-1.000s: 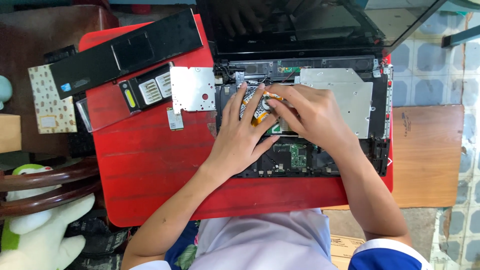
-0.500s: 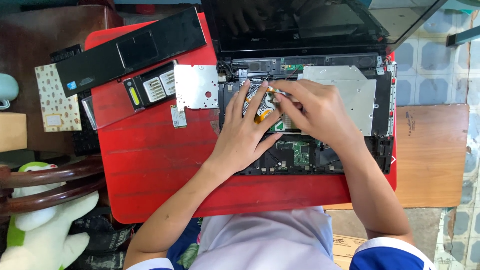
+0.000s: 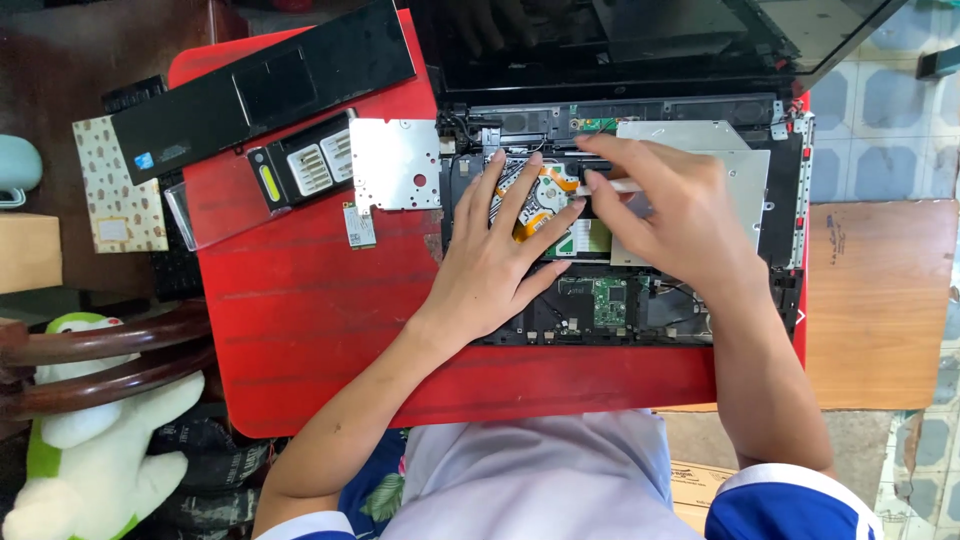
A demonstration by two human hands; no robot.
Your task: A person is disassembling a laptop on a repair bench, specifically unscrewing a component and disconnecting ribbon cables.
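2 hands work inside an opened laptop [image 3: 620,200] on a red worktop [image 3: 300,330].
The left hand [image 3: 495,260] lies flat, fingers spread, on the orange-and-silver part [image 3: 545,195] in the chassis. The right hand [image 3: 670,215] pinches a thin white tool [image 3: 625,185] just beside it. A metal plate [image 3: 395,165] and black palm-rest panel [image 3: 260,90] lie to the left.

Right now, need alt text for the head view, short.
Seen from above, a person's left hand rests flat on the exposed internals of an opened black laptop on a red table, while the right hand pinches a thin pale tool over them. The removed black palmrest panel and a silver metal plate lie to the left.
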